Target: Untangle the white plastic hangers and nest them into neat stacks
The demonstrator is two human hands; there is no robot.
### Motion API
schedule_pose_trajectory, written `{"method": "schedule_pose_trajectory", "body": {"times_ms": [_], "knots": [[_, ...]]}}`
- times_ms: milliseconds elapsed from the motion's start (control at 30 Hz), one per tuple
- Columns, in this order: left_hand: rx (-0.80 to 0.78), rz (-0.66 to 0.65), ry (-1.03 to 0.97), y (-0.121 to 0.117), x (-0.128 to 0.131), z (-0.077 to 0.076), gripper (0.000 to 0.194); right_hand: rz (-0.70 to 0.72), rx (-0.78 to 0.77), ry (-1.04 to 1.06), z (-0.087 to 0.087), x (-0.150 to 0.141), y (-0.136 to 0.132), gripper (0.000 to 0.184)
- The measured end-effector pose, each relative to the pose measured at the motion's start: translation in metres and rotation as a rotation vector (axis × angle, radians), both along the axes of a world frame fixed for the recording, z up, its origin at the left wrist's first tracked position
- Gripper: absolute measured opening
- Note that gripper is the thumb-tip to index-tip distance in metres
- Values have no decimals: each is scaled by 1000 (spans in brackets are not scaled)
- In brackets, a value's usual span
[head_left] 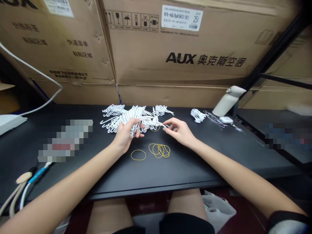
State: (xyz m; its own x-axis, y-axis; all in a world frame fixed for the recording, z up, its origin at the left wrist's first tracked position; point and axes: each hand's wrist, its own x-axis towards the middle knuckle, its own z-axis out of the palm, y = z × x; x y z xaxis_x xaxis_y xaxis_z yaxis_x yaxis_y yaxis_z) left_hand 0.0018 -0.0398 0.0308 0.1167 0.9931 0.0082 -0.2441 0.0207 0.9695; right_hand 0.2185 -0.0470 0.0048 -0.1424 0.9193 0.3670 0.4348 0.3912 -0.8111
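My left hand grips a bunch of white hooks above the black desk, probably clamped by the thumb so they stay lined up. Right hand pinches the end of a thin white piece by the fingertips, likely for finer control. Yellow rubber bands lie loose on the near side, seemingly for easy reach.

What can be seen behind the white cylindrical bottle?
Behind the white cylindrical bottle are a brown cardboard box and a black post; whatever the bottle covers cannot be seen.
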Motion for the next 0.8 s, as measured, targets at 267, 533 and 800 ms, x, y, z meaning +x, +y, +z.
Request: {"method": "schedule_pose_trajectory", "body": {"times_ms": [267, 533, 800], "knots": [[-47, 3, -90, 7, -4, -2, 15, -20, 79, -67, -12, -14, 23, 12], [-139, -13, -187, 7, -3, 1, 15, 197, -230, 269, 17, 2, 6, 25], [-188, -34, -188, 8, -4, -2, 16, 581, -491, 53, 20, -11, -24, 23]]}}
